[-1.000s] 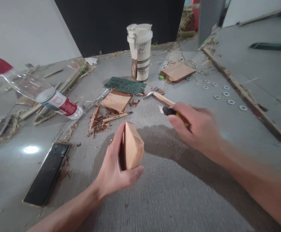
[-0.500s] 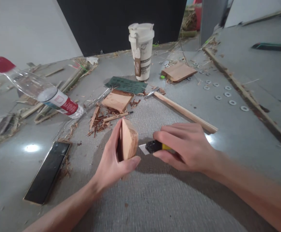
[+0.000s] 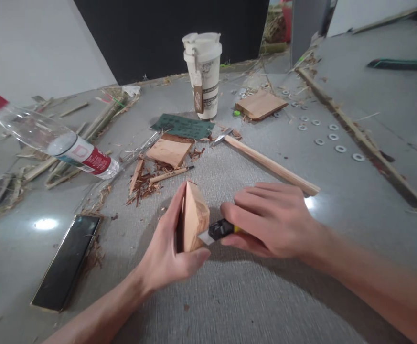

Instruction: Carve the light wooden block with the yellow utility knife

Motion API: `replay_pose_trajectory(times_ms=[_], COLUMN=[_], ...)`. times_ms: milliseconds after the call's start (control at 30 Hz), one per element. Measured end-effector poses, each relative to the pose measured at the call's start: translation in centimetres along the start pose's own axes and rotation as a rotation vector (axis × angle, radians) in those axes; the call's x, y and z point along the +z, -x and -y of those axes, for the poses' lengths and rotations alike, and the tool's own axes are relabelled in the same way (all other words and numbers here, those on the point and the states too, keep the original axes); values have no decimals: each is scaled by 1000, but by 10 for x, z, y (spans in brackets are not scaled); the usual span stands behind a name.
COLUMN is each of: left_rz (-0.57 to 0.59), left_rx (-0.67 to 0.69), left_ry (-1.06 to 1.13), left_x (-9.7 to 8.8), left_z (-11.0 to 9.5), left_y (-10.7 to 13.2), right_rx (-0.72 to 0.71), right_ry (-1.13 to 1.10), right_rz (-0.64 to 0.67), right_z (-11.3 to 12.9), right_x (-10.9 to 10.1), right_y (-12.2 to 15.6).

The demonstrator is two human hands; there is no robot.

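Note:
My left hand is wrapped round a small pale wooden block, held on edge over the grey mat. My right hand grips a utility knife with a black and yellow body. Its short blade touches the lower right face of the block. Both hands are close together near the middle of the view.
A phone lies at the left, a tipped water bottle behind it. Wood shavings, a pencil, a flat wood piece, sandpaper, a cup, a hammer and several washers lie further back.
My right hand brought the knife from beside the hammer handle down and left to the block, so the blade now touches the wood. The left hand kept holding the block.

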State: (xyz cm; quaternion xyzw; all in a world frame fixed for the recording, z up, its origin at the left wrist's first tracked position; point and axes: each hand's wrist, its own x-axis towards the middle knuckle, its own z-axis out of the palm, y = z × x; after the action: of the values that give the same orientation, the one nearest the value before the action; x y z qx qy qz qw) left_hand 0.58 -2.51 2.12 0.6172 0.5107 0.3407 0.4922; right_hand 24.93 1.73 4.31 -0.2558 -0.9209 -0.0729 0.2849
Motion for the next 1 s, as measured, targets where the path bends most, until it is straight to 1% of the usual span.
replay_pose_trajectory(times_ms=[133,200,233,267,333,400,467,533,600,667,767,867,933,1000], left_rz=[39,29,27,38,105,164,132,47,-25,-70,-102,-124,-157,-199], left_rx=[19,33,56,96,202,302,351,359,326,281,238,212,183,154], left_ry=[32,-28,-89,-172,-358,-467,-467,-423,-369,-289,-188,-124,-81,-43], left_x=[-3,-4,-4,-3,1,5,7,5,1,-3,-6,-4,-3,-1], left_z=[-1,0,1,2,7,12,18,22,27,30,33,34,35,36], left_y=[0,-1,-2,-2,-3,-2,-2,-3,-5,-8,-10,-10,-9,-8], right_rx=[-3,1,32,89,276,463,539,572,567,520,405,329,321,328], right_ry=[58,51,25,-8,-35,21,37,-2,-67,-157,-303,-373,-391,-393], right_rz=[-56,-63,-72,-97,-179,-263,-298,-292,-247,-168,-45,64,104,108], right_z=[6,5,3,-3,-20,-43,-62,-71,-69,-60,-48,-45,-47,-49], right_x=[1,4,5,7,10,12,15,17,20,22,25,28,28,28], right_y=[0,0,1,2,7,14,23,28,30,27,21,19,19,21])
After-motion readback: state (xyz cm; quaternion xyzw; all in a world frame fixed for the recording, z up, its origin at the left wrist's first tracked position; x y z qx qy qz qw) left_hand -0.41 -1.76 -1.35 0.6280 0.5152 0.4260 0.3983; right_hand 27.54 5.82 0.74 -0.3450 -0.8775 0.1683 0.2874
